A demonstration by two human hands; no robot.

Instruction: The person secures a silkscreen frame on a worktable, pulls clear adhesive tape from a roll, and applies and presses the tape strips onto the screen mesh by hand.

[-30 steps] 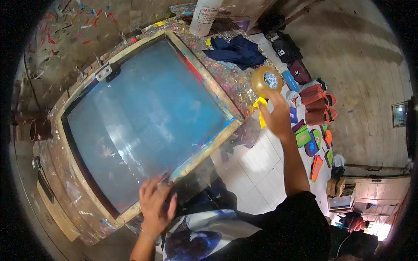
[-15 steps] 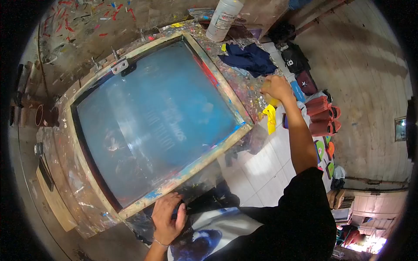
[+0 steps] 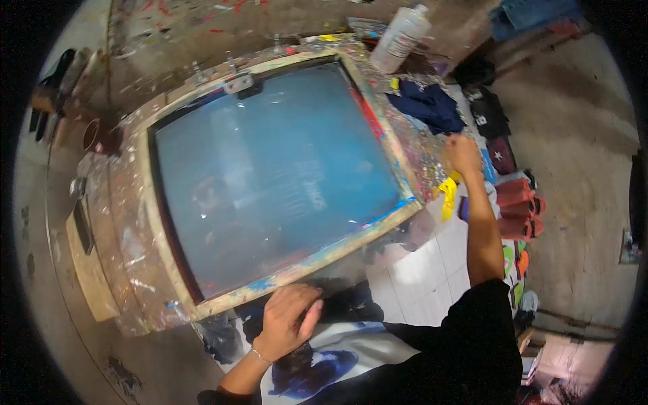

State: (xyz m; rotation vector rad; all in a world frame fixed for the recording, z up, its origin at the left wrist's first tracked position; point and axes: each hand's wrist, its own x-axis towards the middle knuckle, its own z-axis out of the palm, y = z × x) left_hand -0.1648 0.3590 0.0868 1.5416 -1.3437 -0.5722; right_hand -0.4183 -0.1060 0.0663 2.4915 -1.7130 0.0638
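Observation:
A wooden-framed screen-printing screen (image 3: 277,169) with blue mesh lies tilted across the paint-splattered table. My left hand (image 3: 289,320) is at the frame's near edge, fingers bent, thumb apart, with nothing visible in it. Over the table's right edge, my right hand (image 3: 464,154) is closed; whatever is inside its fingers is hidden. Just beyond that hand lies a crumpled navy cloth (image 3: 426,108). A yellow strip (image 3: 447,197) hangs from the table edge below my right wrist.
A white bottle (image 3: 401,39) stands at the far right corner of the table. A metal hinge clamp (image 3: 238,84) sits on the frame's far side. Folded garments (image 3: 516,209) lie to the right on the tiled floor. A wooden board (image 3: 91,270) is at the left.
The view has swung, so the scene sits farther right. My right hand has stayed by the table edge and looks more tightly closed. My left hand remains beside the frame's near edge.

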